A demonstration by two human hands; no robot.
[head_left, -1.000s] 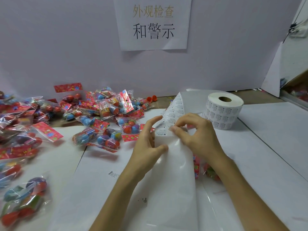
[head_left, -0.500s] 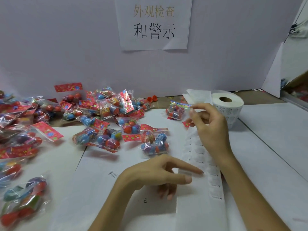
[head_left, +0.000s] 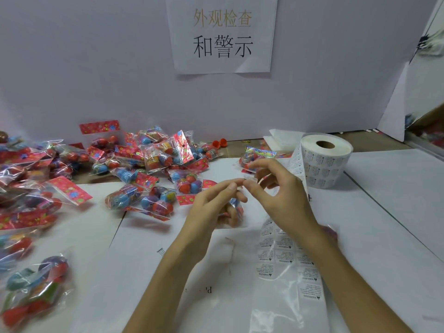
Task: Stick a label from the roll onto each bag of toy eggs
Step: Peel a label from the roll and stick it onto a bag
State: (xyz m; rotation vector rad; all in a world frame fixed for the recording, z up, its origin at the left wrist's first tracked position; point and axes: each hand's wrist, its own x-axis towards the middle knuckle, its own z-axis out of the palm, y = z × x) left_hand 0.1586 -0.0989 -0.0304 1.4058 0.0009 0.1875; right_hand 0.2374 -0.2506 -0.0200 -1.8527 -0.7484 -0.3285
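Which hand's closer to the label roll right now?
Right. The right hand, pinching a label, is just left of the label roll beside its loose strip; the left hand is farther left, beyond the right.

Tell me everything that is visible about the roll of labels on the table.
The roll of labels is white and stands on its flat end on the table, at the right, near the back wall. Its hollow core faces up. Small labels with black print and warning triangles cover its side in rows. A glossy strip unwinds from its left side and runs toward the person, passing behind the right hand; contact there cannot be told.
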